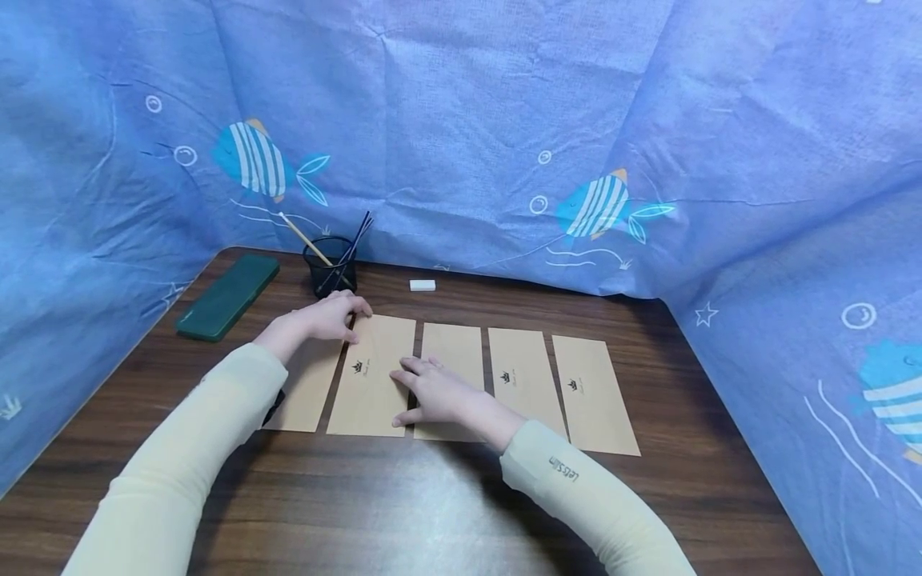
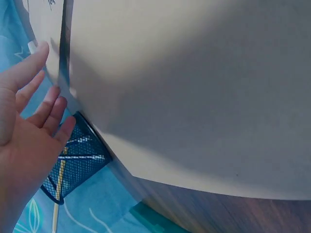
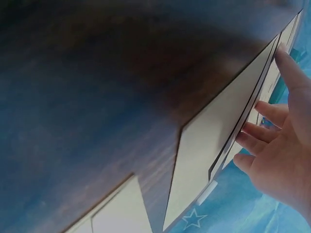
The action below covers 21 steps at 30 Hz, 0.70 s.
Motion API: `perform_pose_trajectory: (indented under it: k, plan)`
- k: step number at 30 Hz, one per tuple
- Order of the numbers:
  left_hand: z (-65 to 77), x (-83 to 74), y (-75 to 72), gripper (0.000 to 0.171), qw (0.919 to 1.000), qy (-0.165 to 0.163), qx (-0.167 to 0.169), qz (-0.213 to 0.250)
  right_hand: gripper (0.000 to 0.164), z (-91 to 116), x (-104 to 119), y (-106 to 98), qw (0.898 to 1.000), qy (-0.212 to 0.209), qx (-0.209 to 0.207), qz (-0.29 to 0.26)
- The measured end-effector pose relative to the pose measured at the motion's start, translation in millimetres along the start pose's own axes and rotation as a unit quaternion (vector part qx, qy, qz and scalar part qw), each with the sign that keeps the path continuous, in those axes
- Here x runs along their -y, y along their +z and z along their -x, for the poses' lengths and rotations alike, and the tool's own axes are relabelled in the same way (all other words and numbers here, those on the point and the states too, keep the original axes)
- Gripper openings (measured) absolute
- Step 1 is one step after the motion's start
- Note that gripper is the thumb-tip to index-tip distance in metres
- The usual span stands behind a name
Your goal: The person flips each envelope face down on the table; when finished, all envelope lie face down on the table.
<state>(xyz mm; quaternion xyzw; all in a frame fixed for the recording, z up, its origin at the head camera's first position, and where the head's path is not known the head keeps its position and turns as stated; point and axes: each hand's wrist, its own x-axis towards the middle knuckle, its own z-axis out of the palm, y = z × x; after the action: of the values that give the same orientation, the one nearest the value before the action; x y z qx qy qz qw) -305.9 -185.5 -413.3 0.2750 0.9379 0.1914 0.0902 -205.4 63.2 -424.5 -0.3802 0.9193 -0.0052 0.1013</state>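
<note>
Several flat tan paper pieces lie side by side in a row, some showing a printed crown and small script. My left hand [image 1: 327, 318] has its fingers at the upper left edge of the second paper piece from the left [image 1: 374, 352], its wrist over the leftmost piece [image 1: 310, 392]. On that second piece's right edge rest the fingertips of my right hand [image 1: 439, 392], which partly covers the third piece [image 1: 455, 352]. Both hands have spread, relaxed fingers, as the left wrist view and the right wrist view also show.
Farther right lie the fourth piece [image 1: 529, 376] and the rightmost piece [image 1: 594, 392]. Behind my left hand stands a black mesh pen cup [image 1: 331, 268] with sticks in it. A green case [image 1: 229, 296] lies at the left, a white eraser-like block [image 1: 422, 285] at the back. Blue cloth [image 1: 461, 144] encloses the table.
</note>
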Motion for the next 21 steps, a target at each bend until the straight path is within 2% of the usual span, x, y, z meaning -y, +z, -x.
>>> perform_pose_trajectory:
  k: [2, 5, 8, 15, 21]
  plan:
    - [0.1, -0.4, -2.0, 0.037, 0.9998, 0.009, -0.013, 0.015, 0.081, -1, -1, 0, 1.000, -0.001, -0.001, -0.008]
    - [-0.3, -0.2, -3.8, 0.043, 0.9987, 0.025, -0.033, 0.028, 0.082, -2, -2, 0, 1.000, -0.001, -0.003, -0.018]
    - [-1.9, 1.6, -3.7, 0.042, 0.9976, 0.040, -0.048, 0.031, 0.081, -3, -4, 0, 1.000, 0.001, -0.004, -0.030]
    - [-2.0, 6.5, -3.6, 0.032, 0.9951, 0.042, -0.076, 0.047, 0.081, -4, -8, 1, 0.997, -0.013, -0.021, -0.069]
    - [-0.3, 4.5, -8.5, 0.024, 0.9929, 0.057, -0.099, 0.033, 0.077, -2, -12, -3, 0.992, -0.008, -0.021, -0.126]
